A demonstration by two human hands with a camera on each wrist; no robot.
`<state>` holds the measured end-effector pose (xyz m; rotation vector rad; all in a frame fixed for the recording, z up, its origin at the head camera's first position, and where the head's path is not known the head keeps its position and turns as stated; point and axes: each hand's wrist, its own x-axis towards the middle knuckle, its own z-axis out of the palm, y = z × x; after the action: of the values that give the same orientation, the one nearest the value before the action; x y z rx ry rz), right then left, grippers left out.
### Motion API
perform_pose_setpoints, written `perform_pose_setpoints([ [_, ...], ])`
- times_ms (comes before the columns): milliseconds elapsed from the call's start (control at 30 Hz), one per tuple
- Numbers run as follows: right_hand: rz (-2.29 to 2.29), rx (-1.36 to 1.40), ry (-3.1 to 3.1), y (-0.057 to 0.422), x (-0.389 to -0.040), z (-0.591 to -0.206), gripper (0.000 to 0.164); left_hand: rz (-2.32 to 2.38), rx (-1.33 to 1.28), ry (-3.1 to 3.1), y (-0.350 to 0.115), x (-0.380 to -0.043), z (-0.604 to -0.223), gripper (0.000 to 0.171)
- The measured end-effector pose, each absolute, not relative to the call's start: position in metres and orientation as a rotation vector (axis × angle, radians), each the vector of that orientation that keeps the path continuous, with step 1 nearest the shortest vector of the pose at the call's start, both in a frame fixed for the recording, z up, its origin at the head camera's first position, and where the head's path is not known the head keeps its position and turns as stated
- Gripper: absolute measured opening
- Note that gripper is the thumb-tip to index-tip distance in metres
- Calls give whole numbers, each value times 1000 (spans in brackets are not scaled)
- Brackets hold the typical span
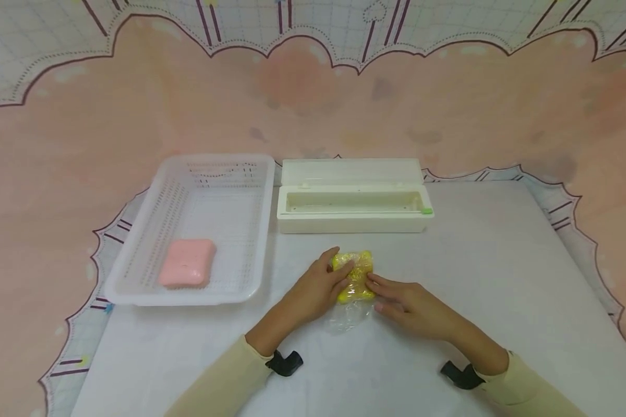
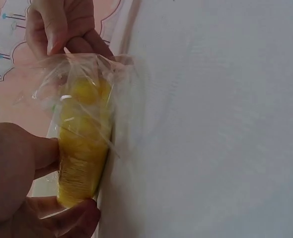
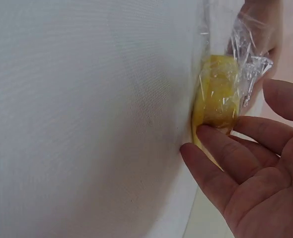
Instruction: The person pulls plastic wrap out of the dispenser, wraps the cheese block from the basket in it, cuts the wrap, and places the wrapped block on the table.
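A small yellow block [image 1: 361, 277] lies on the white table, wrapped in clear plastic film [image 1: 348, 317]; its kind is not clear. The film's loose end spreads toward the near side. My left hand [image 1: 315, 289] holds the block from the left, thumb on top and fingers at its far edge. In the left wrist view, that thumb [image 2: 46, 154] presses the wrapped face. From the right, my right hand [image 1: 414, 307] touches the block's side with its fingertips. The right wrist view shows those fingers [image 3: 231, 153] extended against the block, the thumb standing apart.
A white perforated basket [image 1: 265, 231] stands at the left, with a pink soap-like block [image 1: 188, 263] inside. Behind the hands is a long white box [image 1: 352, 225], its lid raised, with a green piece [image 1: 426, 211] at the right end. A patterned cloth hangs behind the table.
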<state>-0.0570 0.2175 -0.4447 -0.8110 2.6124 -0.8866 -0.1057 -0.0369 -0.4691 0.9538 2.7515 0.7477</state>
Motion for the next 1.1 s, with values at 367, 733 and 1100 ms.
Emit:
perform_pose_setpoints([
  [367, -898, -806, 2591, 220, -55, -446, 56, 1097, 544, 2628, -49, -79, -458, 54],
  [733, -1149, -669, 2438, 218, -52, -447, 59, 1410, 317, 2145, -56, -56, -454, 48],
  [1100, -1123, -715, 2504, 216, -56, -450, 54, 1254, 867, 2604, -47, -56, -457, 27],
])
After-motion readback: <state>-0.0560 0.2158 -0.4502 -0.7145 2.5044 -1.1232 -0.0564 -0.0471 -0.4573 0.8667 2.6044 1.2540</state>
